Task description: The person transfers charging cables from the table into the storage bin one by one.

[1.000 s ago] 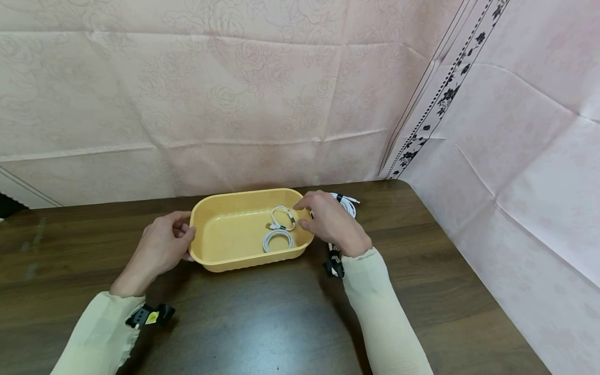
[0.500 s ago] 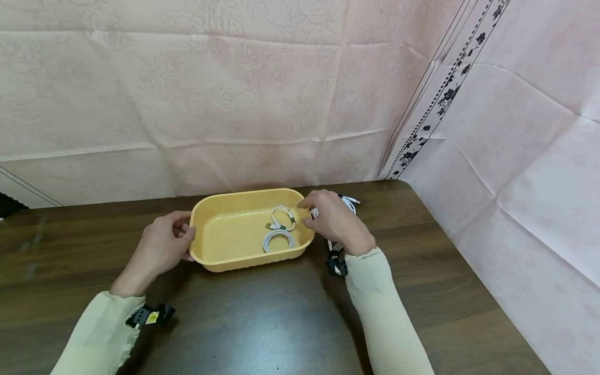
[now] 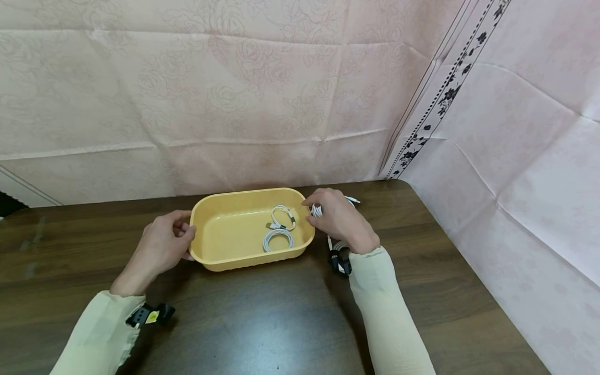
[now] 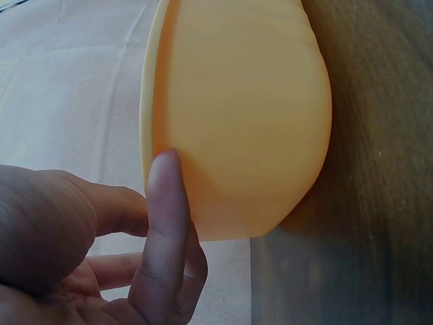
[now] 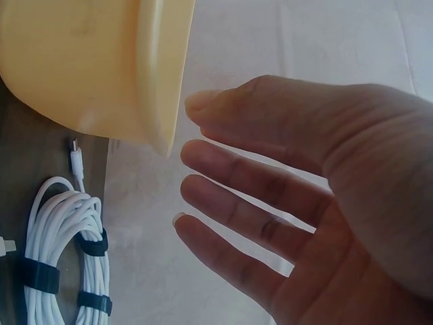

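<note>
A yellow plastic tub (image 3: 225,234) stands on the dark wooden table (image 3: 262,323). Two small coiled white cables (image 3: 280,229) lie in its right half. My left hand (image 3: 164,245) holds the tub's left end, one finger (image 4: 162,223) laid against the outer wall (image 4: 250,122) just under the rim. My right hand (image 3: 337,216) hovers just past the tub's right rim (image 5: 159,74), fingers (image 5: 230,196) spread and holding nothing. Beneath it on the table lies a bundled white cable (image 5: 64,250) bound with black ties, mostly hidden by the hand in the head view.
Pink flowered cloth (image 3: 234,104) hangs behind the table and down its right side. The table's right edge (image 3: 450,234) runs close to the right hand. Black straps (image 3: 338,260) sit at both wrists.
My right hand has drifted a little to the right, from the tub's rim to above the bundled cable on the table. The left hand and the tub have not moved.
</note>
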{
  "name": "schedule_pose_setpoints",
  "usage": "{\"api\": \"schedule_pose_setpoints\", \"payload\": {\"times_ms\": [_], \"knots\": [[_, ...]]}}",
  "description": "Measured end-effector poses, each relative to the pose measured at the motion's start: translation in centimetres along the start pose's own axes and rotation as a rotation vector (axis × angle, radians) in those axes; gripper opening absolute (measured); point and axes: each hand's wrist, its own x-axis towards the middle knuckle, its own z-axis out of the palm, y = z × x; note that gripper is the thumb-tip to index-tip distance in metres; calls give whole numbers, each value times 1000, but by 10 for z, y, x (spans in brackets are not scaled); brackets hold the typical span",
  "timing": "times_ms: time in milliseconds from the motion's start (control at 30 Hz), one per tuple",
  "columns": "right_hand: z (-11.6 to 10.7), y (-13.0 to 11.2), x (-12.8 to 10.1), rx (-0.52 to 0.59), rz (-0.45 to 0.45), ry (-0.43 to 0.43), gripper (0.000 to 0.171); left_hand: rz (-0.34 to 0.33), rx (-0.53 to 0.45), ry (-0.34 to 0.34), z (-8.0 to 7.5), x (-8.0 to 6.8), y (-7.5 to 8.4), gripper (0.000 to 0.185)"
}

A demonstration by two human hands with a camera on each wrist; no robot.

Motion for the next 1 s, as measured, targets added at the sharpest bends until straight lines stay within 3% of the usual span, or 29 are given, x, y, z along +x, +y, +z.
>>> {"api": "schedule_pose_setpoints", "payload": {"times_ms": [1000], "knots": [[-1, 7, -1, 12, 97, -35, 34, 15, 12, 14, 0, 0, -1, 51]]}}
